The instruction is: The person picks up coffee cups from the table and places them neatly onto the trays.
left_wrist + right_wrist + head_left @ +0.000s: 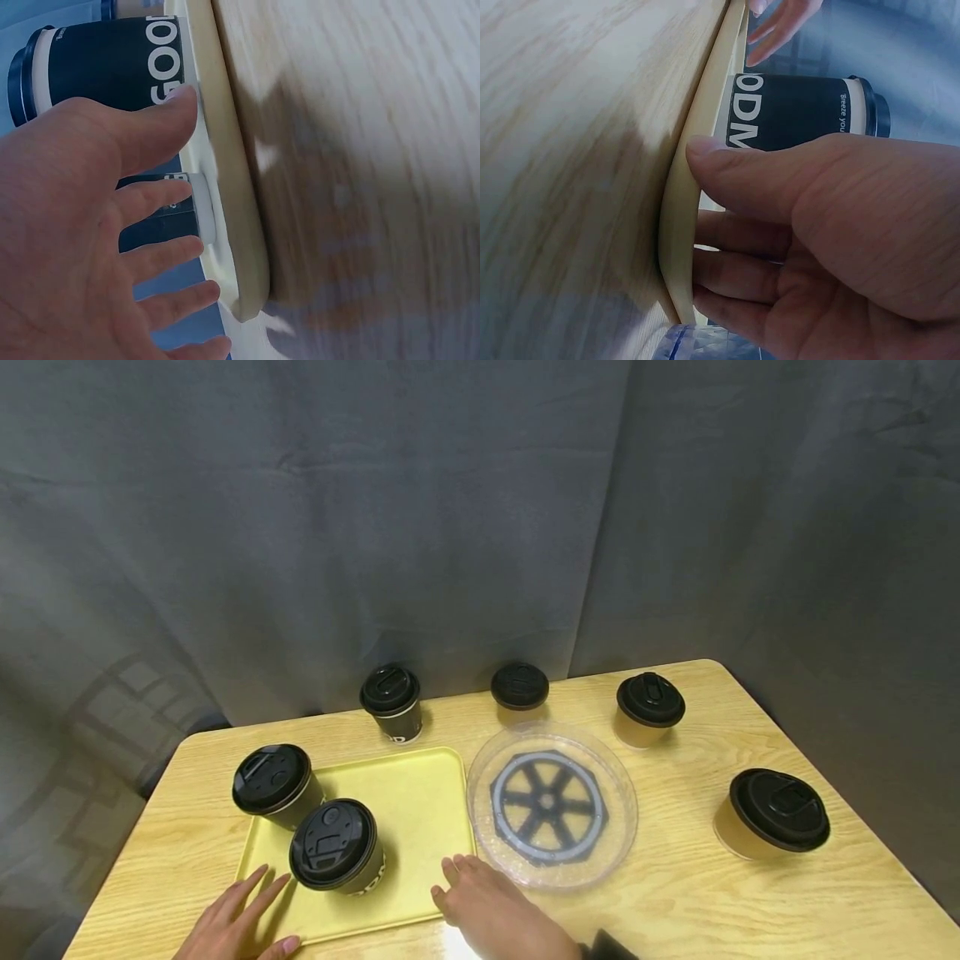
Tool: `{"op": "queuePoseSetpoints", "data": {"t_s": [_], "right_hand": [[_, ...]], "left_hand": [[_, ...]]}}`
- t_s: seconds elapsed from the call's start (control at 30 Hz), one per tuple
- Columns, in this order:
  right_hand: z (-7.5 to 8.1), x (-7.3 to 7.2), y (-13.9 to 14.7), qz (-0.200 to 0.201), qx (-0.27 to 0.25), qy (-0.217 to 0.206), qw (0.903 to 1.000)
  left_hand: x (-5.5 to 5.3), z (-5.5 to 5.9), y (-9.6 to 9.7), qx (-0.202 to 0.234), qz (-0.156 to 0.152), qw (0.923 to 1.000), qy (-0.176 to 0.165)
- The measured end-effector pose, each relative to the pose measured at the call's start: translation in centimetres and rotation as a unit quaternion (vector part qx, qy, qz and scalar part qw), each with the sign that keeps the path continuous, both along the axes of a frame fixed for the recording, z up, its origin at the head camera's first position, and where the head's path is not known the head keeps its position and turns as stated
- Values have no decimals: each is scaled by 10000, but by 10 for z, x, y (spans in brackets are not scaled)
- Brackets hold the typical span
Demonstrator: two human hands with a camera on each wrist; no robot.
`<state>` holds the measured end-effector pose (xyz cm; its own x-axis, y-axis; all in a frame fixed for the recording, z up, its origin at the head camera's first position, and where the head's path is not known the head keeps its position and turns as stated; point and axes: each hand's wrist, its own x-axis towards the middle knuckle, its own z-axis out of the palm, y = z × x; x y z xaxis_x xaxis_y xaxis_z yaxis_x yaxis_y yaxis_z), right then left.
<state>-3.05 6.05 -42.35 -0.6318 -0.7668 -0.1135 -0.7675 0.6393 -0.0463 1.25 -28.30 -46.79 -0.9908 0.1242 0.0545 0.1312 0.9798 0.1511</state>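
Note:
A yellow tray point(420, 827) lies on the wooden table, bearing two black lidded paper cups, the nearer cup point(337, 847) and the farther cup point(277, 785), which overlaps the tray's left edge in view. My left hand point(232, 918) is at the tray's front left corner, fingers spread and fairly straight, holding nothing. At the front right corner is my right hand point(491, 902). In the right wrist view, its thumb point(720, 161) overlaps the tray's outer wall and its loosely bent fingers point(739, 274) extend over the rim; firm contact cannot be made out.
Right of the tray sits a clear round plastic container point(626, 810) over a dark spoked base point(550, 806). Along the back stand a dark lidded cup point(401, 722) and two brown lidded cups, a middle cup point(520, 687) and a right cup point(648, 706). Another brown cup point(776, 814) stands far right.

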Motion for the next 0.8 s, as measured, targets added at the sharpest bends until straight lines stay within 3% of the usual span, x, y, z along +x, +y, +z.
{"op": "queuePoseSetpoints", "data": {"t_s": [0.23,0.53,0.63,0.8], "right_hand": [[-1,-1,-2,-7,-80,25,10000],[1,0,-3,-38,-22,25,10000],[1,0,-3,-75,-58,83,9999],[0,0,-3,-119,-40,116,9999]], "left_hand": [[-1,-3,-3,8,65,9998,-200],[0,-13,-7,543,-128,9983,174],[-1,-14,-9,588,-177,9980,124],[-2,-12,-8,586,-135,9978,-264]]}}
